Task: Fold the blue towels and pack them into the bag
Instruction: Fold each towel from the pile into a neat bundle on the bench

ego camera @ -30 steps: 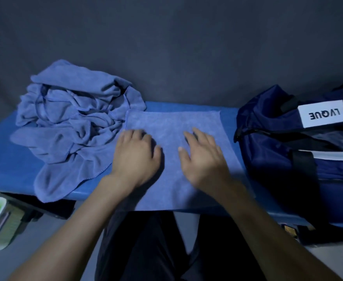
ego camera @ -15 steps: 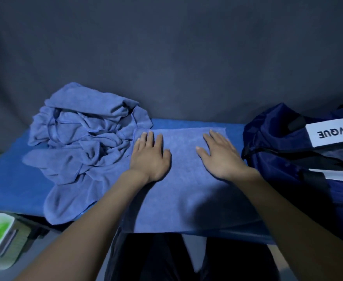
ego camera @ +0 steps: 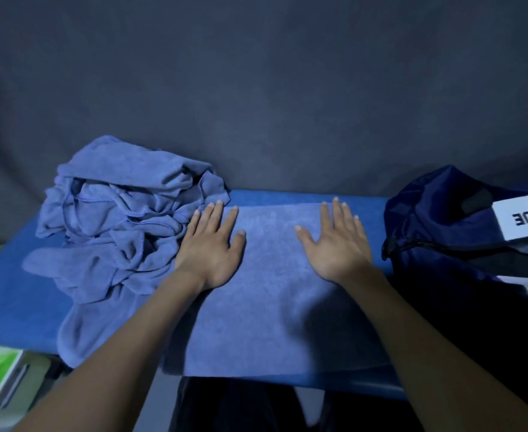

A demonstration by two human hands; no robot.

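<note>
A blue bench (ego camera: 13, 294) spans the view under a dark backdrop (ego camera: 256, 88). At 3 o'clock sits the navy bag (ego camera: 449, 244), its white label partly cut off. At 9 o'clock lies a crumpled pile of blue towels (ego camera: 125, 226). At centre, one towel (ego camera: 272, 294) lies flat. The left hand (ego camera: 211, 247) and right hand (ego camera: 339, 244) press palm-down on its far corners, each grip wide, fingers spread, holding nothing.
</note>
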